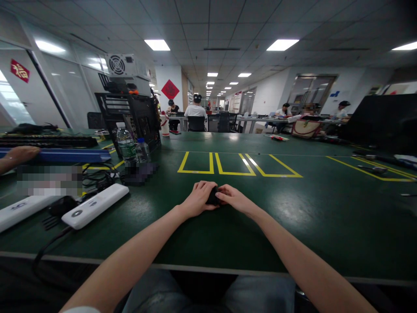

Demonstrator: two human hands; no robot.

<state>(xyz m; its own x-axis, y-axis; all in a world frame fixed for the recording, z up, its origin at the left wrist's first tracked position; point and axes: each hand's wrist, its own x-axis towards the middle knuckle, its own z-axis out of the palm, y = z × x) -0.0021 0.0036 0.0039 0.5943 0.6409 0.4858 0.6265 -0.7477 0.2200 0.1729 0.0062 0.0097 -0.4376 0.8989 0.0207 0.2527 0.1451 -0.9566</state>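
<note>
Both of my hands meet over the green table [208, 243], just in front of the middle yellow-taped frame [235, 174]. Between them is a small, dark, rounded object [213, 196]; most of it is covered by fingers, so its kind is unclear. My left hand [199, 196] curls over it from the left, palm down. From the right, my right hand [233, 198] pinches its side with thumb and fingers. The object seems to rest on the tabletop or just above it.
To the left lie white power strips [96, 205] with black cables, near water bottles [126, 143] and an open computer case [130, 117]. Another person's hand [24, 153] rests on a blue rail [68, 155]. A dark monitor-like panel [384, 119] stands at right.
</note>
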